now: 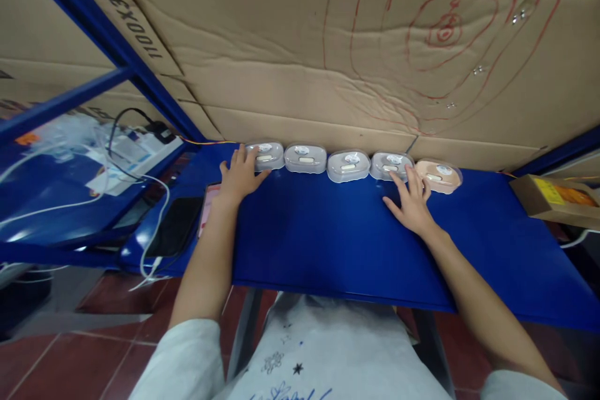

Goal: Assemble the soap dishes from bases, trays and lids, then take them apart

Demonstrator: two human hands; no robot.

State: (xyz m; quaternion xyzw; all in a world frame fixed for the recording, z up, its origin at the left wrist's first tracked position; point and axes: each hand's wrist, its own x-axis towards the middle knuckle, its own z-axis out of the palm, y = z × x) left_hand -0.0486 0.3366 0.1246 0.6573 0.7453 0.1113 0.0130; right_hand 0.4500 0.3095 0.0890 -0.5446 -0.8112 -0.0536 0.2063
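Several oval clear plastic cases stand in a row along the back of the blue table. My left hand has its fingers spread over the leftmost case, touching its left side. To the right of that are a second grey case and a middle case. My right hand is open, with fingertips at the fourth case and near the peach-coloured case at the right end. Each case bears a round pale label and a small whitish bar.
A cardboard wall with red drawn lines rises behind the row. On the left lie a dark phone, a pink-edged item and white cables. An open cardboard box stands on the right.
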